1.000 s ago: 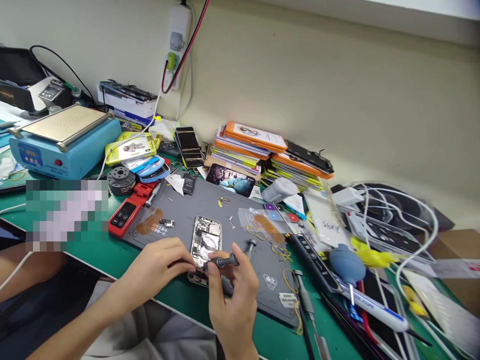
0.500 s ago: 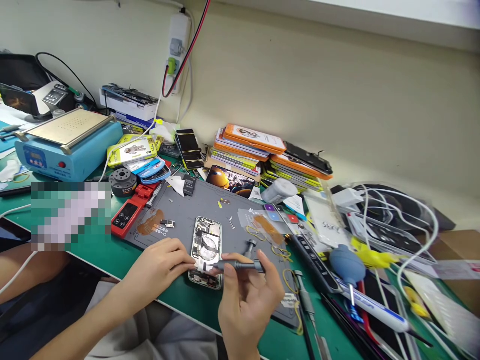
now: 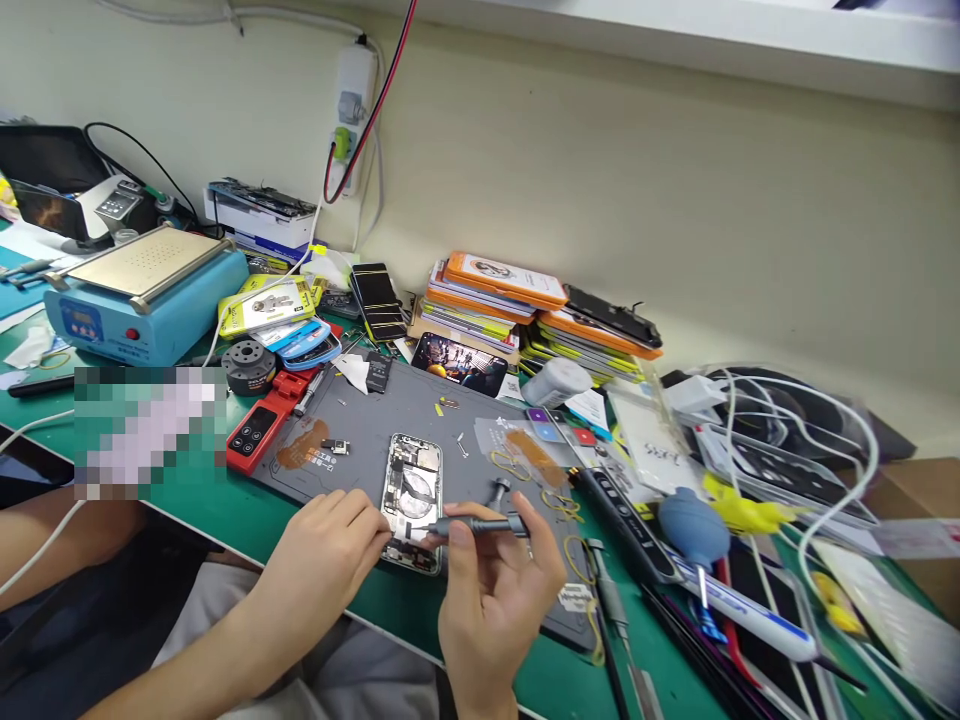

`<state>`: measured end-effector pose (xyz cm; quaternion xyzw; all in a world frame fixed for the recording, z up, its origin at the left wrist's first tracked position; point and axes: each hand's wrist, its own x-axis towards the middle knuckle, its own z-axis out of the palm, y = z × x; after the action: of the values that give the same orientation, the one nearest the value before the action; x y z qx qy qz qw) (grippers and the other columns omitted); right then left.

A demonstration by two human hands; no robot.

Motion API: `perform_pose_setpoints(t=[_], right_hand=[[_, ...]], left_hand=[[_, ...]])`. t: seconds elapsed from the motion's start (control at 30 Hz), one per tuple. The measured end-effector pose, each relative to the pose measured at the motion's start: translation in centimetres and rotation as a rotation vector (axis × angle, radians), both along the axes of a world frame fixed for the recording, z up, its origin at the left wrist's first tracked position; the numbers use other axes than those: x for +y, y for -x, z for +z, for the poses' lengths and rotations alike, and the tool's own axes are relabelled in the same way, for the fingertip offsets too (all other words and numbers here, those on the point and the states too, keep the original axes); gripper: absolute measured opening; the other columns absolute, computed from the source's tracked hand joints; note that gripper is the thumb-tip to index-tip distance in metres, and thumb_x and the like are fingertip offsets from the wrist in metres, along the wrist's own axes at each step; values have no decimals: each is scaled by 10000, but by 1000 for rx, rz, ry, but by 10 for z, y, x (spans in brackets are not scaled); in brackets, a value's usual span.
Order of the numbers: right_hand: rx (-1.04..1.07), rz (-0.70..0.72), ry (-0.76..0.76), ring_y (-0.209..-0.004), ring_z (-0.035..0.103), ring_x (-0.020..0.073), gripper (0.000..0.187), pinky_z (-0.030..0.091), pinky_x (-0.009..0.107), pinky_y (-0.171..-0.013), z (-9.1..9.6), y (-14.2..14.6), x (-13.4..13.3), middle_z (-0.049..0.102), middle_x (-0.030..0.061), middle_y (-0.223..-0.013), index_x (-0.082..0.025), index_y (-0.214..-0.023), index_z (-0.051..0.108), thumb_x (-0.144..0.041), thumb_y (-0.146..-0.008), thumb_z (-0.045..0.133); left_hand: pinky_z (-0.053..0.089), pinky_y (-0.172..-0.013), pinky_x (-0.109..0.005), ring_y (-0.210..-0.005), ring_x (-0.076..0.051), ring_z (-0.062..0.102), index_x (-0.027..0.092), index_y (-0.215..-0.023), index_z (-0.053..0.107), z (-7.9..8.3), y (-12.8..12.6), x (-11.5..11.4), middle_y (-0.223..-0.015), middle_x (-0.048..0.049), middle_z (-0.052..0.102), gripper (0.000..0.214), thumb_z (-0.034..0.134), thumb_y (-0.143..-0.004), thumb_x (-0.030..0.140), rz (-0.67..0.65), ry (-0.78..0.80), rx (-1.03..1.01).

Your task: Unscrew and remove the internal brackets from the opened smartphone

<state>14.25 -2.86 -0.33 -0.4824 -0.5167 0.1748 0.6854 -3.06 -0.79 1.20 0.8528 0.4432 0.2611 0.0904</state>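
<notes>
An opened smartphone (image 3: 417, 490) lies on a grey work mat (image 3: 360, 400), its inner parts and a round coil area exposed. My left hand (image 3: 330, 550) has its fingers pressed together at the phone's lower left edge, gripping or steadying it; whether a small part is between the fingertips is hidden. A dark grey precision screwdriver (image 3: 484, 525) is in my right hand (image 3: 502, 590), held between thumb and fingers. Its tip points left into the lower part of the phone. A second screwdriver (image 3: 498, 492) lies partly behind the right hand. Tiny screws (image 3: 462, 444) rest on the mat above the phone.
A red device (image 3: 255, 435) sits at the mat's left, near a blue heating machine (image 3: 150, 300). Behind the mat, a phone showing video (image 3: 461, 362) leans against stacked boxes (image 3: 487, 290). At right lie a blue air blower (image 3: 694, 525), cables and tools. Another person's leg is at far left.
The camera view has shifted slightly. My left hand's knuckles sit a little lower and its wrist has moved right. The screwdriver stays at the phone, its handle tilted slightly differently.
</notes>
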Motion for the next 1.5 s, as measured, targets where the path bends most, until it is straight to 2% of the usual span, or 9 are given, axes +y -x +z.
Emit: perform_pose_setpoints(t=[0.2,0.4,0.6,0.73,0.8,0.9,1.1,1.33,1.5], right_hand=[[43,-7,53,-854,793,182,500,708,270,-694,-1,-1,0,746,63,-1098,-310,-1561,488,-243,-1113,699],[48,-16,50,-867,795,183,491,694,254,-688,1,-1,0,749,65,-1091,-307,-1556,488,-262,-1114,699],[72,-17,60,-888,796,200,484,698,278,-688,1,0,1,749,63,-1089,-311,-1544,499,-285,-1108,708],[79,-20,60,-886,792,201,491,708,293,-690,-1,1,2,747,70,-1108,-309,-1557,492,-282,-1113,699],[78,-9,54,-879,790,195,493,712,293,-686,-1,1,2,743,73,-1124,-311,-1570,483,-275,-1122,684],[96,1,41,-857,773,175,479,717,294,-683,-1,2,3,734,68,-1136,-317,-1579,473,-277,-1138,656],[100,-17,58,-848,766,168,461,716,295,-690,-1,2,5,723,67,-1135,-296,-1577,464,-300,-1150,638],[67,-29,40,-905,796,189,464,706,279,-678,3,0,4,736,77,-1113,-271,-1570,461,-281,-1144,643],[52,-14,37,-796,773,166,485,715,298,-682,2,-1,3,741,73,-1113,-270,-1574,454,-255,-1135,658]], left_hand=[[484,-759,-353,-848,-217,685,214,-1008,710,4,2,2,-962,1,716,138,647,-1127,184,-5,51,-58],[491,-753,-348,-828,-217,695,215,-963,683,10,-1,4,-923,9,709,133,720,-1078,158,20,63,15],[467,-688,-368,-753,-240,651,208,-963,637,5,-6,1,-891,-14,680,148,627,-1094,142,54,-82,169],[494,-723,-355,-787,-229,673,215,-972,620,4,-3,2,-905,-8,677,162,580,-1115,150,24,-46,151],[505,-733,-328,-818,-209,699,221,-993,621,10,3,11,-921,3,680,152,574,-1128,169,11,32,98],[516,-773,-310,-885,-198,732,223,-1064,643,27,10,43,-992,1,711,104,580,-1147,216,33,80,83],[515,-809,-366,-1017,-308,746,153,-1031,705,48,6,118,-1054,-123,772,194,541,-1132,181,226,-4,349],[522,-760,-361,-974,-316,754,175,-945,765,43,11,131,-1015,-119,805,207,631,-1093,229,221,30,357],[551,-845,-350,-1062,-295,751,217,-995,828,44,17,144,-1085,-77,824,197,656,-1086,248,174,55,299]])
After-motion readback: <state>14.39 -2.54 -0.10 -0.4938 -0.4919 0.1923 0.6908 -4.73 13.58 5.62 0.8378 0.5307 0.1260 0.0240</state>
